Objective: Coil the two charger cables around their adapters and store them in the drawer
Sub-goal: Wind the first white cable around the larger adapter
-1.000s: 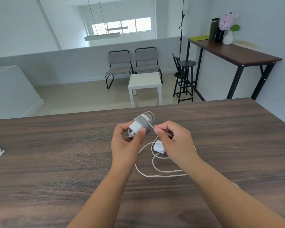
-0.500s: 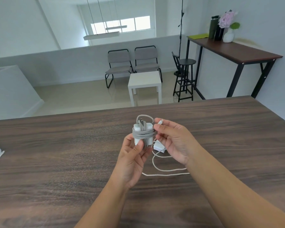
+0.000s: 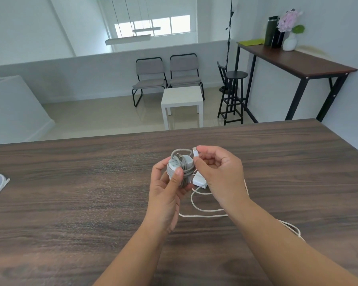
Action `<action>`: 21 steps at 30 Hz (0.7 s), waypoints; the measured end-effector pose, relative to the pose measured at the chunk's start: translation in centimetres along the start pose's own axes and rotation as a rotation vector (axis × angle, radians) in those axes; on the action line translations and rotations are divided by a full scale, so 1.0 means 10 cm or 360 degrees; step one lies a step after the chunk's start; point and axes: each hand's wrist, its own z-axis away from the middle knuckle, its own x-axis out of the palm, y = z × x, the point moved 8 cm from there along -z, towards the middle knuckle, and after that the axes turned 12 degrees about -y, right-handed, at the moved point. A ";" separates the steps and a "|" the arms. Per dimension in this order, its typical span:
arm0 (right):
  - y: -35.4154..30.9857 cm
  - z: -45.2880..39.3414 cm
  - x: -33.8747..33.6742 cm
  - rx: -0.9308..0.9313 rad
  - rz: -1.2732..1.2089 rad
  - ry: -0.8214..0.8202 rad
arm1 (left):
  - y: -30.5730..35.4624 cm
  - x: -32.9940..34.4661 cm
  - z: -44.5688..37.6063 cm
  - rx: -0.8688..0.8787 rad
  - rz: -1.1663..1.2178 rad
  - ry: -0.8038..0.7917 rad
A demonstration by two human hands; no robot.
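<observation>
Dark wood table (image 3: 91,223) | second cable (image 3: 203,216) lies loose there beside its white adapter (image 3: 199,181), uncoiled | your left hand (image 3: 167,195) grips the wrapped adapter (image 3: 179,166) | right hand (image 3: 219,174) pinches its plug end (image 3: 195,152), untucked | drawer unseen.

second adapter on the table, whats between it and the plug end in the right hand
In the head view, only the right hand's thumb crosses between the white connector and the second adapter lying below on the table.
</observation>
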 end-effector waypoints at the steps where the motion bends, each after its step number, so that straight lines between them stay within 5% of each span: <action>1: -0.01 0.02 0.00 -0.0013 0.0051 -0.0013 | 0.01 -0.01 0.00 0.0028 -0.0024 0.0018; 6: -0.10 0.05 -0.01 -0.0020 0.0260 -0.0157 | 0.12 -0.01 0.02 0.0125 -0.0144 0.0001; 14: -0.14 -0.07 0.05 0.0203 0.0761 -0.0731 | 0.14 -0.04 0.07 0.0080 -0.0425 -0.0126; 21: -0.15 -0.02 0.04 0.0087 0.0602 -0.0574 | 0.13 -0.06 0.10 0.0040 -0.0507 -0.0111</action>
